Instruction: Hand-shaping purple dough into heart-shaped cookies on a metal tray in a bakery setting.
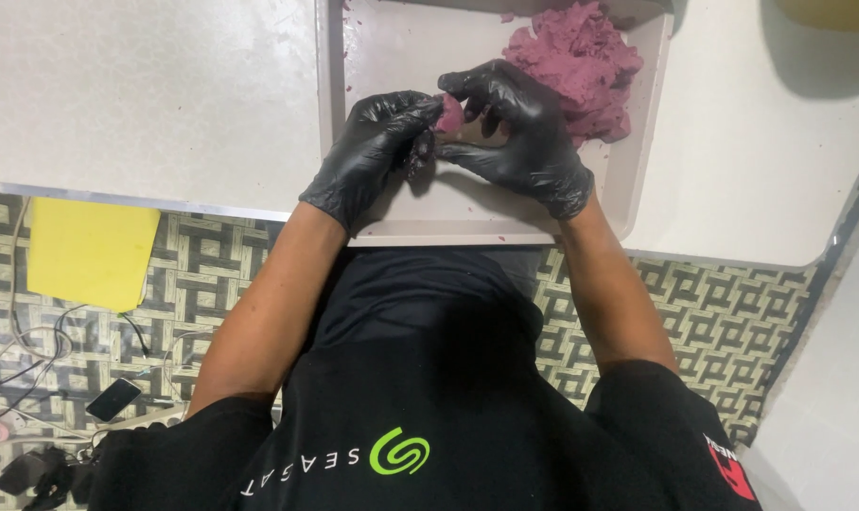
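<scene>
Both my hands wear black gloves and meet over a pale rectangular tray on a white table. Pinched between the fingertips of my left hand and my right hand is a small lump of purple dough. A large heap of the same purple dough lies in the tray's far right corner, just beyond my right hand.
The white table spreads to the left and right of the tray. On the patterned floor below lie a yellow sheet, a dark phone and loose cables. A yellowish object sits at the top right edge.
</scene>
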